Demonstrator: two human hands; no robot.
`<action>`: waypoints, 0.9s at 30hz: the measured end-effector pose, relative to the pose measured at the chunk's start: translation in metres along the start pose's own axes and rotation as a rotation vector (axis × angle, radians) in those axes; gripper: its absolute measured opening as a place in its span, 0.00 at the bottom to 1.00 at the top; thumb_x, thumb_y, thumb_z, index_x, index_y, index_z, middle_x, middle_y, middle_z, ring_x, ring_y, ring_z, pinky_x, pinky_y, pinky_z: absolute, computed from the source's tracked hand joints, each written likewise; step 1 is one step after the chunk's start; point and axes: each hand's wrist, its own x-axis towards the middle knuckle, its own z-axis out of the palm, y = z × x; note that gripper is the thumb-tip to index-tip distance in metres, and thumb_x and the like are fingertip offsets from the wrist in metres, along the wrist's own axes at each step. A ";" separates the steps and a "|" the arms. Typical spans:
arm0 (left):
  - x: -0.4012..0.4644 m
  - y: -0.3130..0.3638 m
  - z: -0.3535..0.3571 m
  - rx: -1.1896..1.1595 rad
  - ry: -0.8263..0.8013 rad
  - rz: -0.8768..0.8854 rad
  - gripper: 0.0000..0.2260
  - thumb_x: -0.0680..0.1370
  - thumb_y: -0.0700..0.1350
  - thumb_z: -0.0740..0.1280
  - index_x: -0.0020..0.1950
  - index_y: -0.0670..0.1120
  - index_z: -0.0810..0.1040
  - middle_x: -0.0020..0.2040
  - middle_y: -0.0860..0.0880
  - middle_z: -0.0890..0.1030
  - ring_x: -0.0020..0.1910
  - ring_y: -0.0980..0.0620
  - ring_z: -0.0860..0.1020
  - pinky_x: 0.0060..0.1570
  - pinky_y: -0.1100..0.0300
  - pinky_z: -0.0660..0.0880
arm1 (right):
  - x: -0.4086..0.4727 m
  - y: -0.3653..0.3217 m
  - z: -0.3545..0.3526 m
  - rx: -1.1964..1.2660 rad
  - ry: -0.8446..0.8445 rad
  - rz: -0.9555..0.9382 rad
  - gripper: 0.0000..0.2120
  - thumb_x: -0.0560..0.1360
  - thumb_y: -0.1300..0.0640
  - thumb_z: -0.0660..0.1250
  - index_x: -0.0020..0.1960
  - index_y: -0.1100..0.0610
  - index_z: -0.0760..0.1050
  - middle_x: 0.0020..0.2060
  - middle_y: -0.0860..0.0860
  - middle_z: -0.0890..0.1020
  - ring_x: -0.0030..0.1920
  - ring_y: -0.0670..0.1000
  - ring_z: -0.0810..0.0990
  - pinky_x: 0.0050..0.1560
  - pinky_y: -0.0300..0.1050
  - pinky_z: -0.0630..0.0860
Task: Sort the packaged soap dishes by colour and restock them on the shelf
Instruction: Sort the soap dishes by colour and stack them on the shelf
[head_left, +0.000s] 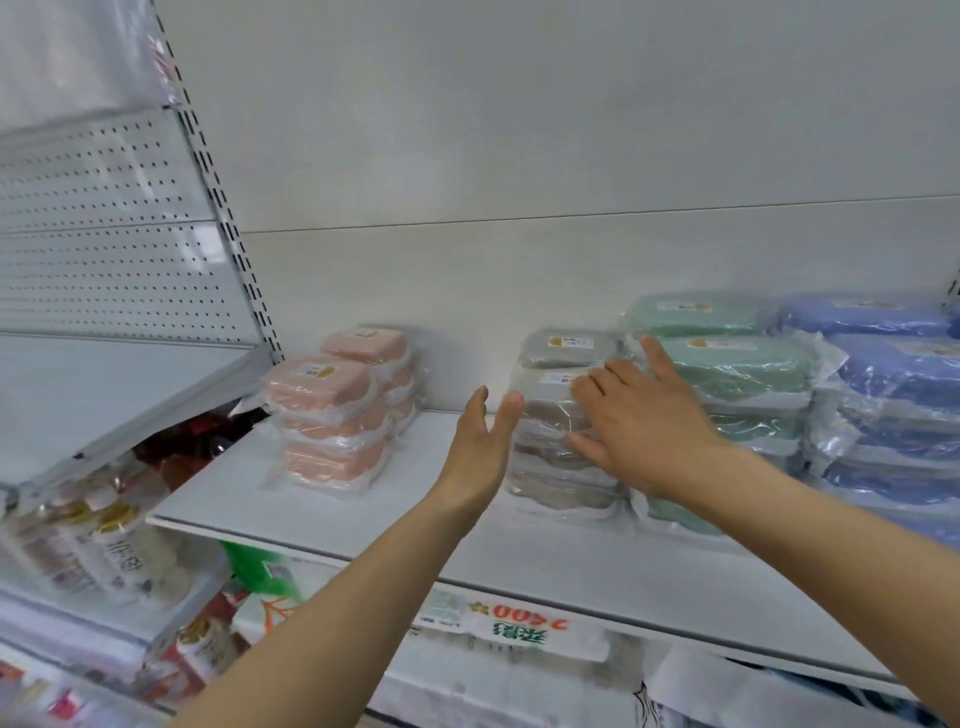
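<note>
Two hands: both are raised to the grey stack on the white shelf (332, 525).
Left hand (480, 447): held edge-on with fingers straight and close together, thumb apart; it is set at the left side of the grey stack, and whether the fingertips touch the wrapping cannot be told. Nothing is held.
Right hand (641, 426): spread flat, palm down, over the front and top of the grey stack; the fingers (613, 376) are laid on the top grey pack, the thumb is stretched low across the stack's front, and the forefinger is pointed back toward the green packs. Nothing is gripped.
Grey soap dishes (558, 462): stacked in clear wrapping at mid-shelf, with a second grey pile just behind.
Pink soap dishes (327, 415): stacked in two piles at the shelf's left end, well apart from the grey ones.
Green soap dishes (737, 374): piled just right of the grey stack, touching it.
Blue soap dishes (893, 395): piled at the far right, beside the green.
Price tag (519, 621): hung upside down on the shelf's front edge.
Lower shelves: assorted packaged goods are seen, blurred.
</note>
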 end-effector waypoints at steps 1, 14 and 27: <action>-0.008 -0.003 -0.010 0.068 -0.006 0.031 0.35 0.77 0.70 0.53 0.80 0.58 0.50 0.80 0.57 0.53 0.78 0.54 0.55 0.73 0.52 0.55 | 0.001 -0.002 -0.003 0.005 -0.001 0.016 0.30 0.79 0.35 0.46 0.69 0.54 0.66 0.66 0.51 0.74 0.70 0.54 0.66 0.75 0.64 0.43; 0.074 -0.022 -0.248 0.539 0.117 0.383 0.27 0.81 0.60 0.58 0.79 0.56 0.57 0.79 0.56 0.58 0.77 0.55 0.55 0.76 0.52 0.53 | 0.081 -0.150 -0.034 0.344 0.412 0.039 0.27 0.74 0.37 0.53 0.59 0.53 0.78 0.56 0.52 0.81 0.57 0.56 0.80 0.62 0.59 0.73; 0.176 -0.050 -0.263 0.222 -0.316 -0.145 0.41 0.75 0.62 0.68 0.80 0.59 0.47 0.76 0.48 0.63 0.65 0.44 0.72 0.60 0.51 0.74 | 0.169 -0.272 0.004 0.177 0.274 0.059 0.37 0.60 0.56 0.78 0.68 0.53 0.73 0.63 0.57 0.77 0.62 0.60 0.77 0.59 0.59 0.76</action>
